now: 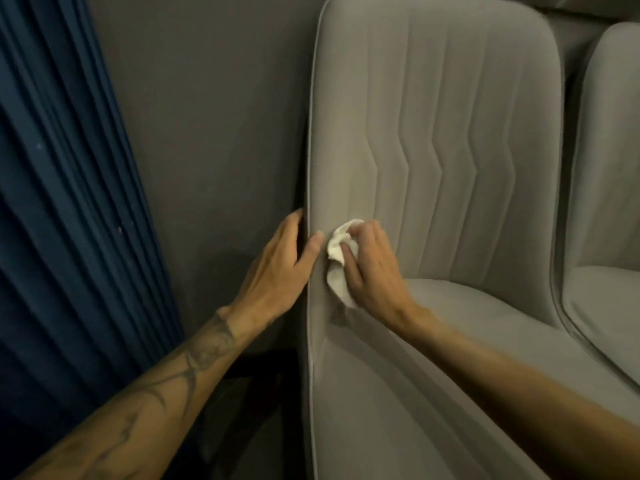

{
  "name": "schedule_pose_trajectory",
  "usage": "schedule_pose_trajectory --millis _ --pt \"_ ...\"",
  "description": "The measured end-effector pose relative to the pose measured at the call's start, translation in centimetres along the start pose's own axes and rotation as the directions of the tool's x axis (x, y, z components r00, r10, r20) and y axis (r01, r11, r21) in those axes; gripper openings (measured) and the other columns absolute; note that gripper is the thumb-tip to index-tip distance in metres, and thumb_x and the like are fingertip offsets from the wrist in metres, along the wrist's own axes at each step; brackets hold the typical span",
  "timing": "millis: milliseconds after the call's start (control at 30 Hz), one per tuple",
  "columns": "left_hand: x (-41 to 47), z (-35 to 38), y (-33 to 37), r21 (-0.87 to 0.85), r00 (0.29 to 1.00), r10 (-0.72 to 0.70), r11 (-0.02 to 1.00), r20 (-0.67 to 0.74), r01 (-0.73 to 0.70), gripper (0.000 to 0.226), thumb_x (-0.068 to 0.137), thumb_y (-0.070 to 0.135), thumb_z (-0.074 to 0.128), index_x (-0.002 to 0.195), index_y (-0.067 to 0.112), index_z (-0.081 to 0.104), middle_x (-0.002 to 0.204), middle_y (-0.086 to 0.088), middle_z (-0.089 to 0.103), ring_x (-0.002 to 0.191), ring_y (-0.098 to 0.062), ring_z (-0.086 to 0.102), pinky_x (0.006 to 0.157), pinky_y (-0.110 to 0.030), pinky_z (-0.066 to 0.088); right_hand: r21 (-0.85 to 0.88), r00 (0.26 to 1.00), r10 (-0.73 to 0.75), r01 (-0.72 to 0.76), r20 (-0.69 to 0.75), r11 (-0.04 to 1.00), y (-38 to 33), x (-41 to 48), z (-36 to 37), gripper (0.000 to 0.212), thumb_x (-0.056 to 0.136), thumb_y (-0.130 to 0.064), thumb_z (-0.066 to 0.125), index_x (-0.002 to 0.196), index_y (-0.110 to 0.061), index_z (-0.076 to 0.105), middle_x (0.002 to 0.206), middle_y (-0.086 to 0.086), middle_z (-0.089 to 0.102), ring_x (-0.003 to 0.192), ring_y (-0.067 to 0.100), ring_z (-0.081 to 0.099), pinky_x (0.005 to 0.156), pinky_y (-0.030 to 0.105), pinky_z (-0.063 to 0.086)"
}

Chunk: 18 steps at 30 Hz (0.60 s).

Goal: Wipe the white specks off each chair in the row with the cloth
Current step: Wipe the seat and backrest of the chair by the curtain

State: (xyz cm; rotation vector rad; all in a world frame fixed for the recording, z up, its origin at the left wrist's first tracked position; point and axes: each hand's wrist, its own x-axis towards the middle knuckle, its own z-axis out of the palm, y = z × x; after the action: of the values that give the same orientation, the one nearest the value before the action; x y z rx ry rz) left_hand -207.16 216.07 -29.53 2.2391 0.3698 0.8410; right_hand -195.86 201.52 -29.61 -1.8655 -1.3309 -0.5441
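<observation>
A crumpled white cloth (336,271) is pinched in the curled fingers of the right hand (375,271) and pressed against the backrest of the grey upholstered chair (433,133), near its seven o'clock corner. At nine o'clock of the cloth, the backrest's side edge is clasped between the thumb and straight fingers of the left hand (280,261).

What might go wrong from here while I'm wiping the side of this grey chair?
The cloth is bunched small in the right hand, so little of it meets the fabric and specks may be missed or smeared. The stitched grooves on the chair back could trap specks. The left hand grips the chair's edge close to the cloth, so the hands may bump.
</observation>
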Motion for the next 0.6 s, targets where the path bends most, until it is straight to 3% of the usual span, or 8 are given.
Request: schedule_pose_trajectory --millis 67,167,300,367,467,533,600 --pt "0.0 0.4 -0.1 -0.017 0.999 0.013 1.0 -0.042 -0.014 0.061 0.103 0.062 0.041 0.151 0.025 0.038 0.146 -0.001 0.058 0.129 -0.019 0.059 0.106 -0.044 0.05 -0.017 0.982 -0.065 0.069 0.176 0.997 0.2 -3.5 0.5 0.012 0.103 -0.02 0.048 0.106 -0.009 0.051 0.102 0.002 0.049 0.091 0.018 0.047 0.088 0.03 0.039" --pt "-0.2 1.3 -0.1 -0.046 0.997 0.027 0.998 -0.073 -0.03 0.06 0.1 0.062 0.039 0.148 0.025 0.041 0.141 -0.004 0.061 0.123 -0.022 0.062 0.099 -0.039 0.053 -0.07 0.894 -0.082 0.125 0.44 0.99 -0.3 -6.9 0.2 0.023 0.104 -0.028 0.042 0.106 -0.008 0.053 0.103 0.009 0.055 0.093 0.029 0.052 0.092 0.044 0.042" --pt "-0.2 2.3 -0.1 -0.053 0.987 0.008 0.998 -0.163 -0.017 0.059 0.1 0.052 0.041 0.144 0.013 0.046 0.136 -0.015 0.062 0.12 -0.033 0.061 0.093 -0.041 0.05 -0.024 0.822 -0.103 0.141 0.56 0.99 -3.0 -8.2 -1.4 0.022 0.101 -0.03 0.046 0.111 -0.011 0.053 0.109 0.009 0.056 0.098 0.028 0.052 0.091 0.036 0.042" --pt "-0.2 2.6 -0.1 -0.072 0.984 -0.002 0.997 -0.18 -0.011 0.056 0.103 0.047 0.043 0.144 0.01 0.046 0.136 -0.017 0.061 0.119 -0.035 0.061 0.094 -0.041 0.048 -0.053 0.854 -0.04 0.079 0.518 0.995 -2.5 -9.6 -3.0 0.018 0.101 -0.028 0.049 0.109 -0.012 0.054 0.108 0.008 0.055 0.096 0.025 0.05 0.089 0.033 0.039" --pt "-0.7 2.9 0.4 -0.073 0.981 -0.034 0.997 -0.189 0.021 0.047 0.108 0.035 0.048 0.148 0.01 0.044 0.141 -0.018 0.058 0.124 -0.035 0.058 0.098 -0.041 0.046 -0.281 0.91 0.243 -0.15 0.335 0.948 2.8 -10.8 -5.6 0.015 0.099 -0.023 0.052 0.106 -0.011 0.056 0.109 0.01 0.056 0.099 0.031 0.052 0.088 0.036 0.038" --pt "-1.3 3.0 0.5 -0.064 0.981 -0.028 0.998 -0.19 0.016 0.05 0.108 0.039 0.047 0.15 0.012 0.043 0.142 -0.016 0.057 0.125 -0.034 0.057 0.1 -0.041 0.046 -0.446 0.864 0.476 -0.366 0.164 0.817 7.4 -10.5 -7.8 0.015 0.095 -0.017 0.053 0.106 -0.007 0.056 0.112 0.015 0.057 0.103 0.037 0.052 0.09 0.04 0.038" --pt "-1.6 2.9 0.8 -0.062 0.978 -0.006 0.998 -0.208 -0.007 0.056 0.104 0.046 0.041 0.151 0.015 0.042 0.143 -0.013 0.056 0.126 -0.032 0.056 0.102 -0.044 0.047 -0.567 0.763 0.646 -0.542 -0.022 0.62 11.1 -9.4 -9.7 0.021 0.092 -0.013 0.052 0.109 -0.001 0.056 0.117 0.021 0.056 0.104 0.041 0.052 0.091 0.043 0.041"
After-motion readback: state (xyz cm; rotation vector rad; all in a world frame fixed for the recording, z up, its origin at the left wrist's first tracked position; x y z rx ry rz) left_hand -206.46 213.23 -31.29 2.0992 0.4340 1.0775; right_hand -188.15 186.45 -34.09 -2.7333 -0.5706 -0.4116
